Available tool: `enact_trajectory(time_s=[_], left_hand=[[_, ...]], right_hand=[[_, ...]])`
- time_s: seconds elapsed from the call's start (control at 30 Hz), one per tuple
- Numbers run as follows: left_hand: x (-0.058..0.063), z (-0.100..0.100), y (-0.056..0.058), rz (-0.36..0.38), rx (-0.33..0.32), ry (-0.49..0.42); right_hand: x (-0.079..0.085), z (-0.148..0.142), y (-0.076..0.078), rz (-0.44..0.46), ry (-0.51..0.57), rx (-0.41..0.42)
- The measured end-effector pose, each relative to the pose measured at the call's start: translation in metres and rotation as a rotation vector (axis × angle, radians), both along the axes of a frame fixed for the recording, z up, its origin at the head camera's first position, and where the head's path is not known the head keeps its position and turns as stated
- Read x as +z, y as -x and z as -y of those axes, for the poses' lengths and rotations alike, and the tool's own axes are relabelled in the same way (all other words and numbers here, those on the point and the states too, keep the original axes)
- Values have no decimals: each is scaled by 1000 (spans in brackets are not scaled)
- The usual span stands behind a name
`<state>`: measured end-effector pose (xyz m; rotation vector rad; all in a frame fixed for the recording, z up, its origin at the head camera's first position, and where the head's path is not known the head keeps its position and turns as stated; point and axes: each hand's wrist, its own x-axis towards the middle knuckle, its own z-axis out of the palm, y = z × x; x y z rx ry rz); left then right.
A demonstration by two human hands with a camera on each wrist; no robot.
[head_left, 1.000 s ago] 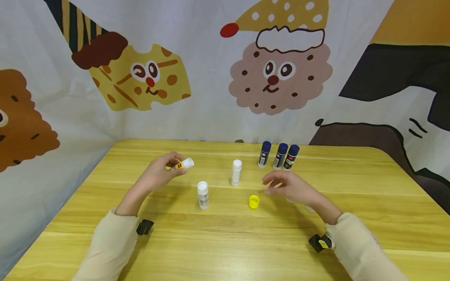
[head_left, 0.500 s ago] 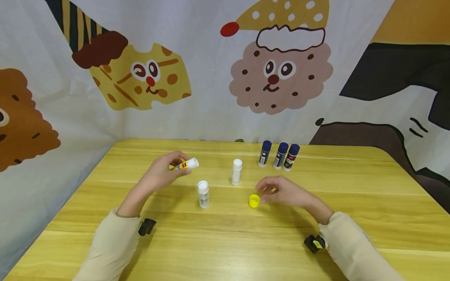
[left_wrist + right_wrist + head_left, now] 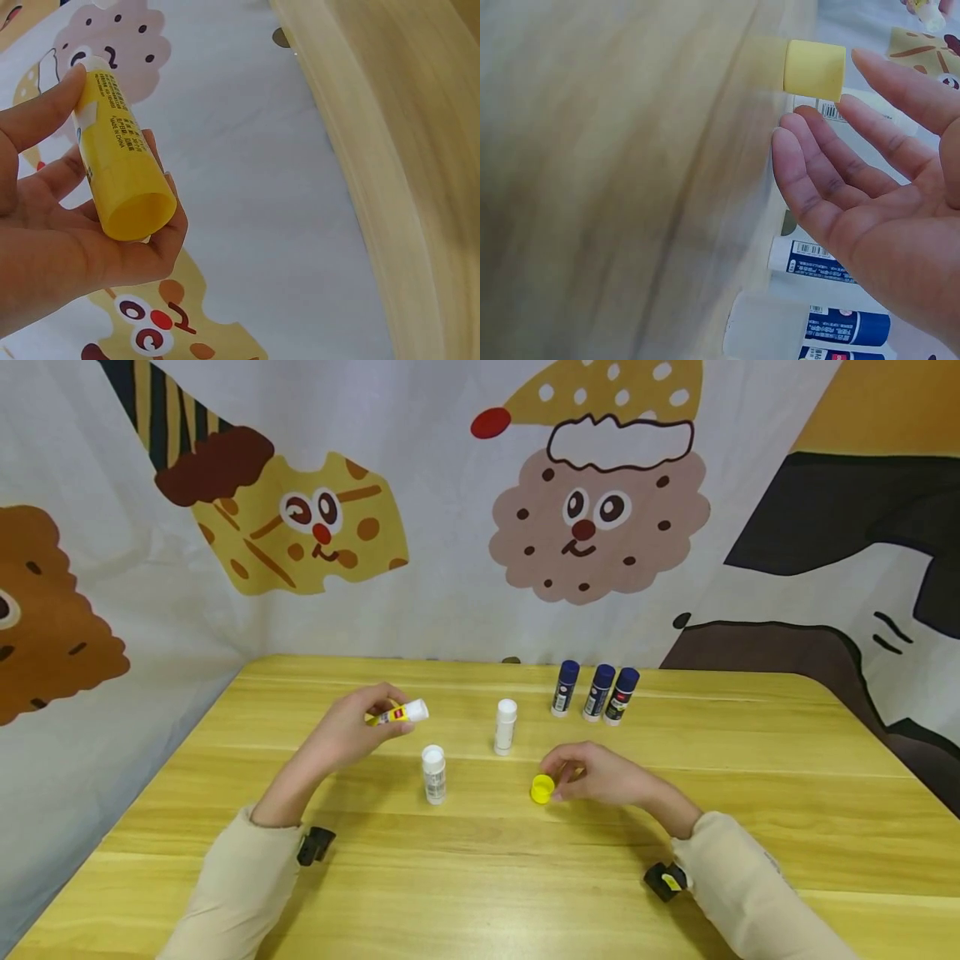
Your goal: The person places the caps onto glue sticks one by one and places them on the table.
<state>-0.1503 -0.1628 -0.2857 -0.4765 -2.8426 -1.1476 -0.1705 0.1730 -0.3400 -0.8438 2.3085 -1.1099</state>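
My left hand [image 3: 352, 727] grips a yellow glue stick [image 3: 124, 150] tilted above the table, its white end [image 3: 417, 710] pointing right. The glue stick's yellow end faces the camera in the left wrist view. On the table lies a yellow cap [image 3: 542, 789], its hollow side showing in the head view. My right hand [image 3: 600, 772] hovers beside it with loosely bent fingers, the fingertips right at the cap's edge. In the right wrist view a gap shows between the thumb and the yellow cap [image 3: 814, 70].
Two white glue sticks stand upright, one nearer [image 3: 434, 775] and one farther [image 3: 505, 728]. Three blue-capped glue sticks [image 3: 597, 693] stand at the back right. A pale translucent piece [image 3: 765, 328] shows low in the right wrist view. Behind the table [image 3: 480, 885] hangs a printed cloth [image 3: 442, 618].
My right hand has moved left and down to the yellow cap. My left hand has shifted slightly right, and the glue stick's white end has moved right with it.
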Motion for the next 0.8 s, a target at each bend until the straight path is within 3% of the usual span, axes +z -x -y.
enact_trajectory(time_s=[0.8], left_hand=[[9,-12,-8,-25,-16,11]], right_hand=[[0,5,-1,-40,-19,38]])
